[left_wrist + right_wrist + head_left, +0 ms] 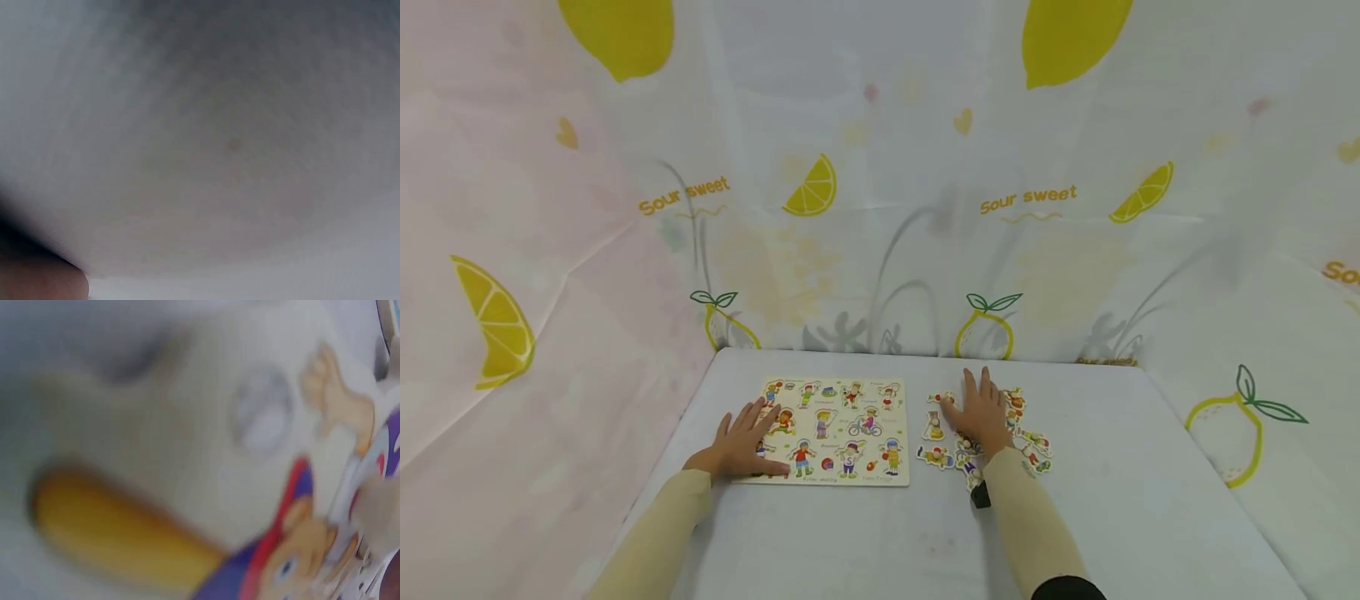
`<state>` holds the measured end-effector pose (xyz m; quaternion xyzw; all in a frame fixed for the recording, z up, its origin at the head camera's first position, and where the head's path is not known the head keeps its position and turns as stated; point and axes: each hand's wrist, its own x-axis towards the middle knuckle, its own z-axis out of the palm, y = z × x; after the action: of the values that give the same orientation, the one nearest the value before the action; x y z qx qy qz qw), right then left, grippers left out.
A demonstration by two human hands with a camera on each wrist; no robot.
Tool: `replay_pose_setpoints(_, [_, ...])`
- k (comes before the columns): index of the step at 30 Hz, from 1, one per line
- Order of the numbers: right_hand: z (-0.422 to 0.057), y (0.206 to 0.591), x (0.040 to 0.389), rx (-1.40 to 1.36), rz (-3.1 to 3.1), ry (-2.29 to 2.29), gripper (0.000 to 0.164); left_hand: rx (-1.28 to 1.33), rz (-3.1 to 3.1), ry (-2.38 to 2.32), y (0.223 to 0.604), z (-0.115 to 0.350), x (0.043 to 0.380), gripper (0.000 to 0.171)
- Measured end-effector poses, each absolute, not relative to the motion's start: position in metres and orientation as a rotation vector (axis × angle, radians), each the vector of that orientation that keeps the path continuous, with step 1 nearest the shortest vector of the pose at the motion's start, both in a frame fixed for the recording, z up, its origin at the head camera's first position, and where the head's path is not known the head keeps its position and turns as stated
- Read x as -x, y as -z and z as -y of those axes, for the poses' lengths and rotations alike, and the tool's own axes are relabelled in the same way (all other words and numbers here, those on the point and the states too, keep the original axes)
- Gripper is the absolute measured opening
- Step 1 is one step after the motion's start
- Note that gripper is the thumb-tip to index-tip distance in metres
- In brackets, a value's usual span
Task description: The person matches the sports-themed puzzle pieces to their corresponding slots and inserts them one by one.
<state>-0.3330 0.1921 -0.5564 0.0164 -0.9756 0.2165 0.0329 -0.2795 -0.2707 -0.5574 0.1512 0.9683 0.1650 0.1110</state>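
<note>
A flat puzzle board (841, 433) printed with children at sports lies on the table. My left hand (737, 442) rests on its left side, fingers spread and straight. In the left wrist view only a bit of skin (44, 281) shows in the corner. To the board's right is a loose cluster of figure-shaped puzzle pieces, including one upright figure (934, 427) and one lying sideways (936, 457). Over the cluster my right hand (981, 417) lies with fingers extended, hiding some pieces. A piece with a capped player, ball and yellow bat (125, 534) fills the right wrist view.
The white table (1120, 483) meets a lemon-printed cloth backdrop (880, 267) at the back and sides. More pieces (1036, 457) lie to the right of the right wrist. A small black object (981, 496) sits at that wrist.
</note>
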Motion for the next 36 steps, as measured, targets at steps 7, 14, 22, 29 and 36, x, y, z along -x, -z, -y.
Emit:
replay_pose_setpoints(7, [-0.181,0.56,0.339,-0.097,2.859,-0.725,0.047,-0.457,-2.865,-0.493,0.556,0.27,0.281,0.125])
replay_pose_setpoints(14, [-0.165,0.553,0.337,-0.017,2.791,-0.831,0.026,-0.456,-2.874,-0.496,0.56,0.273,0.283,0.127])
replay_pose_setpoints(22, [-0.155,0.558,0.343,0.137,2.844,-0.885,0.024,-0.484,-2.845,-0.541,0.551,0.271,0.277,0.125])
replay_pose_setpoints(29, [-0.153,0.556,0.343,0.132,2.865,-0.875,0.019,-0.445,-2.841,-0.51,0.551,0.269,0.275,0.124])
replay_pose_setpoints(36, [-0.147,0.549,0.344,0.037,2.818,-0.872,0.013,-0.451,-2.843,-0.48,0.556,0.271,0.279,0.125])
